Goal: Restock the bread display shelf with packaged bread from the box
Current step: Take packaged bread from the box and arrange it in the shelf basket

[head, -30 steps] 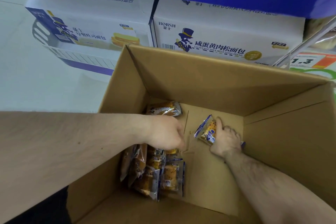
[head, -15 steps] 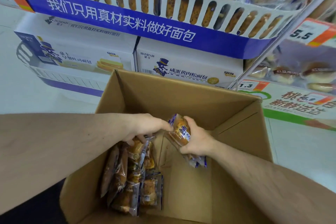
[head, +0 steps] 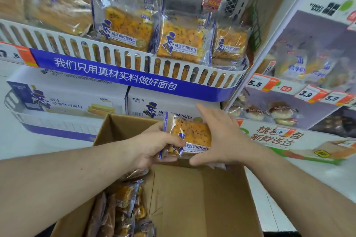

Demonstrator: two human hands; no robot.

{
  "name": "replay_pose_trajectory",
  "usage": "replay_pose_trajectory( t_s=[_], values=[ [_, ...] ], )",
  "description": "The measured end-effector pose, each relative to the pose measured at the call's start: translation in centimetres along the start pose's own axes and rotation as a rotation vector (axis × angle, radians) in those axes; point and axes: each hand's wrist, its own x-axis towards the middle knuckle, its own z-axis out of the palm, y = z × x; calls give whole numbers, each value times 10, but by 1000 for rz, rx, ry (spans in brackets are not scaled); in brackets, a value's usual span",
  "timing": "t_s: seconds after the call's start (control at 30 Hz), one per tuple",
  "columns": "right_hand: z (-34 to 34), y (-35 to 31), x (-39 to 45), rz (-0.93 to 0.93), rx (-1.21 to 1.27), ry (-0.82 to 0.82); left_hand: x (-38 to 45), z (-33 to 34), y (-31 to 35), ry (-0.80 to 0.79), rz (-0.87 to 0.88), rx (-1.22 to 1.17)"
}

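Both hands hold one bread pack [head: 189, 136] up above the open cardboard box [head: 192, 198]: the left hand [head: 154, 146] grips its left edge, and the right hand [head: 221, 136] cups its right side. More packs [head: 123, 209] lie in the box, and the display shelf [head: 134, 63] above is full of bread.

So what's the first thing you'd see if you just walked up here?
Two hands meet over an open cardboard box: the left hand and the right hand hold one packet of orange bread between them. Just above, more of the same packets stand in a row on the white shelf with the blue banner. More packets lie in the box's left side.
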Motion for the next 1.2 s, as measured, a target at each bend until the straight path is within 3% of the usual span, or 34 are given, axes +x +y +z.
replay_pose_trajectory(
  t_s=[0.1,0.17,0.23,0.47,0.57,0.67,0.77,0.9,1.1,1.2],
  values=[
    [-31,12,-13,202,673,203,-7,0,15,35,118,-34],
    [-36,17,-18,231,1076,124,-12,5,25,44,183,-35],
    [-34,19,-19,187,1212,52,-13,13,34,22,234,-14],
    [-52,44,-15,163,1514,183,3,50,83,-12,359,113],
    [-76,63,-13,71,1508,310,9,67,117,16,452,273],
    [-112,90,2,-5,1392,453,15,80,150,175,629,582],
    [-143,110,30,-72,1228,519,33,85,175,314,763,731],
    [-163,123,68,-46,1044,532,65,84,194,671,803,1069],
    [-151,135,101,137,967,450,83,70,189,898,868,1409],
    [-138,133,110,216,1017,567,79,43,168,1020,874,1527]
  ],
)
